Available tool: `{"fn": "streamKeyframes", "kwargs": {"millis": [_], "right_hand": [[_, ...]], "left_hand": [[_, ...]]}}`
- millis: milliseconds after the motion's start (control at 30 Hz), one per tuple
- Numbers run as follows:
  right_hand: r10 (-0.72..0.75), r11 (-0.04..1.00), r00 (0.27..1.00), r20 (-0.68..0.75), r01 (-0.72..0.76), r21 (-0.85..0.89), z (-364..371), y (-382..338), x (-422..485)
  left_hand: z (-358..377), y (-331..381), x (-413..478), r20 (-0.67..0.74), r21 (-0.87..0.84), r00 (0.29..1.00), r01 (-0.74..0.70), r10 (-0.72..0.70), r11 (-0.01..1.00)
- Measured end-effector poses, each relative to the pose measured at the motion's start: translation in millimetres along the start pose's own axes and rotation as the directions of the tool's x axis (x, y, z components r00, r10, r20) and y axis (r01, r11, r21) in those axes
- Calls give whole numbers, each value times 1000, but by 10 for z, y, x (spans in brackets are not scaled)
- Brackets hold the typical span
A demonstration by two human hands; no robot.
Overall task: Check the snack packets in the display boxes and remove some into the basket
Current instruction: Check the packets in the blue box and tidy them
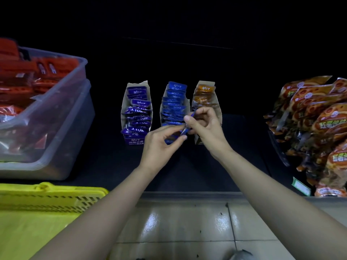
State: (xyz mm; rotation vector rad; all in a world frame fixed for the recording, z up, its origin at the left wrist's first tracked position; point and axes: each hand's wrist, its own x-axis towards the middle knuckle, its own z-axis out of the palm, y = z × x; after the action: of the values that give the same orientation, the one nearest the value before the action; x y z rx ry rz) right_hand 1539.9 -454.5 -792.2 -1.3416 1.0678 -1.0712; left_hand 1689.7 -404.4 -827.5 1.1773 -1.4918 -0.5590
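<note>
Packet [185, 130] (blue): left hand [159, 144], right hand [206, 124]

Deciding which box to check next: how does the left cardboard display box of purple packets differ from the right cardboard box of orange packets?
The left cardboard display box holds purple packets; the right cardboard box holds orange packets. The left box's packets lie jumbled up to its front; the right box's front is hidden behind the right hand. Both are open-topped tan cardboard.

Glossy plastic packets [175, 90] in matt cardboard boxes [124, 102]; perforated plastic basket [56, 201]; glossy tiled floor [169, 222].
</note>
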Motion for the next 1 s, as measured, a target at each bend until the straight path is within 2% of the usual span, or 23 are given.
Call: {"fn": "streamKeyframes", "kwargs": {"millis": [67, 200, 300, 400, 533, 667, 1000], "right_hand": [[-18, 999, 1000, -10, 19, 35, 3, 8, 22], [-72, 996, 996, -57, 69, -50, -46, 15, 36], [-118, 993, 981, -152, 119, -8, -104, -8, 58], [-189, 979, 960, -208, 200, 30, -145, -71, 88], [-192, 979, 974, -121, 199, 49, -76, -58, 52], [-169, 984, 983, -69, 172, 42, -34, -6, 8], [-169, 977, 985, 24, 171, -126, -59, 178, -22]], "left_hand": [[-13, -53, -2, 33, 14, 999, -33, 32, 999], [-66, -157, -18, 12, 105, 1000, -25, 24, 994], [-116, -254, -51, -11, 249, 998, 56, -55, 967], [-135, -348, -85, 31, 368, 984, 151, -174, 917], [-123, -388, -122, 111, 436, 963, 176, -246, 883], [-128, -382, -111, 127, 429, 960, 172, -248, 887], [-124, -437, -113, 15, 428, 954, 265, -300, 864]]}}
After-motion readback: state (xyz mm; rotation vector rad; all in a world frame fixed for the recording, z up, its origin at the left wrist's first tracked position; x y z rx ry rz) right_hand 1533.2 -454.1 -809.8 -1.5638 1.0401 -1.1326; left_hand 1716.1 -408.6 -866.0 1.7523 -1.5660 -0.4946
